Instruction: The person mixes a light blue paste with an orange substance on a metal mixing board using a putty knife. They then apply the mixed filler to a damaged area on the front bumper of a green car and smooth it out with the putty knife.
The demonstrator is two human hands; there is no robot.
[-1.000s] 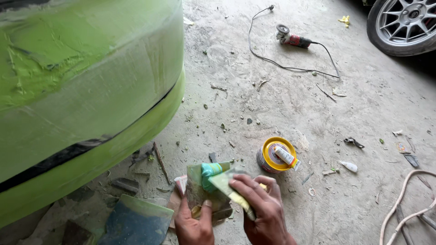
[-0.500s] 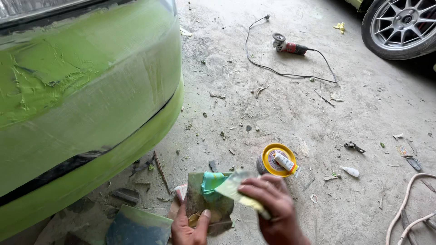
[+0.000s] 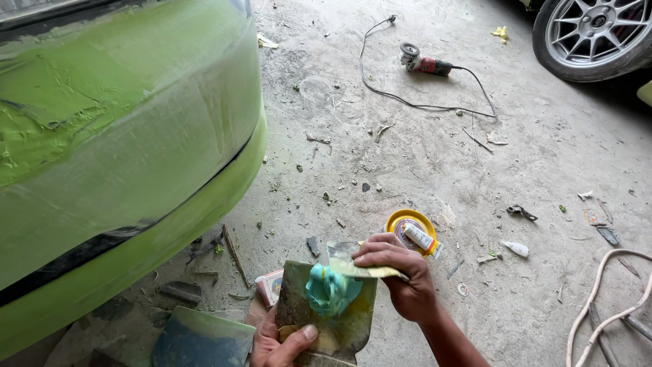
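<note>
The left side is walled off by the green filler-smeared car bumper [image 3: 122, 156]. Close in front of the hands, passage is narrowed by the round yellow tin lid with a small tube on it [image 3: 411, 228]. Open dusty concrete floor [image 3: 407, 156] is left between the bumper and the red angle grinder [image 3: 424, 64] with its trailing black cord [image 3: 421, 105]. The right edge is crossed by pale looped hoses [image 3: 611, 299], and the far right corner is blocked by a silver alloy wheel [image 3: 591, 34].

Teal putty [image 3: 331, 289] on a stained olive board [image 3: 343, 326], lime-green bumper [image 3: 122, 149], yellow lid [image 3: 401, 219].
</note>
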